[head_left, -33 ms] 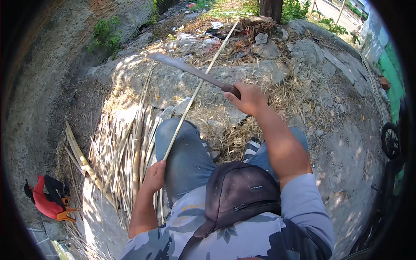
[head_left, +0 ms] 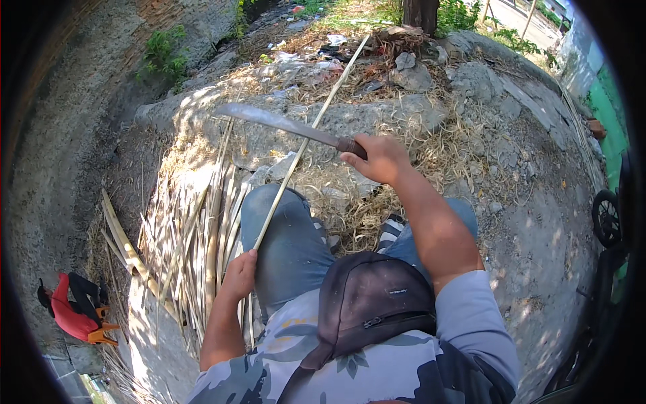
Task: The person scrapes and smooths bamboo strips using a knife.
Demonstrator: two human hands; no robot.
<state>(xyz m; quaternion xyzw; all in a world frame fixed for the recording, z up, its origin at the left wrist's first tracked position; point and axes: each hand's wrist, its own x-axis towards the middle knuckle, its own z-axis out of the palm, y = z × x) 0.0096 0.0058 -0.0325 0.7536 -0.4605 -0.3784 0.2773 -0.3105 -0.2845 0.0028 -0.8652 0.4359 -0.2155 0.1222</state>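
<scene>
My right hand [head_left: 382,159] is closed around the dark handle of a long knife; its curved grey blade [head_left: 279,122] points left, above my knees. My left hand [head_left: 237,275] grips the near end of a long thin bamboo strip [head_left: 316,118]. The strip slants up and to the right across my left knee [head_left: 286,236] in blue jeans and passes under the blade. The blade lies across the strip near its middle; I cannot tell whether they touch.
A pile of split bamboo strips [head_left: 195,229] lies on the ground to my left. Dry shavings [head_left: 363,209] cover the dirt ahead. Rocks [head_left: 412,77] and a tree trunk [head_left: 420,12] stand beyond. A person in red [head_left: 70,313] crouches lower left. A wheel [head_left: 605,217] is at the right.
</scene>
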